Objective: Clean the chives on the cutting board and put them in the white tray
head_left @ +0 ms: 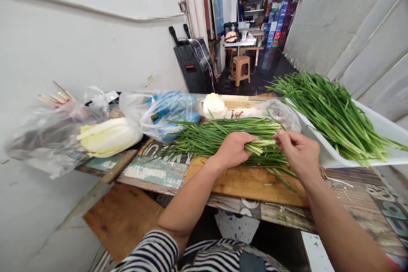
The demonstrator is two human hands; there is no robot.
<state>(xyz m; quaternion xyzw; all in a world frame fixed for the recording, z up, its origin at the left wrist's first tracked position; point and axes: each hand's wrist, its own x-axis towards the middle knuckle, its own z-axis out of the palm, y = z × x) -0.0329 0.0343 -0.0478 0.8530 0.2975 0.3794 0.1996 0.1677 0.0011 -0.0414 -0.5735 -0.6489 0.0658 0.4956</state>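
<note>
A long pile of green chives lies across a wooden cutting board on the table. My left hand is wrapped round a small bunch of chives, whose pale stem ends point to the right. Just right of those ends is my right hand, its thumb and fingers pinched together at the stems; what it holds, if anything, is too small to make out. A white tub heaped with more chives stands beyond my right hand.
Left on the table are a napa cabbage and plastic bags, one with blue contents. A peeled white vegetable and a clear bag sit behind the pile. A black speaker stands by the wall.
</note>
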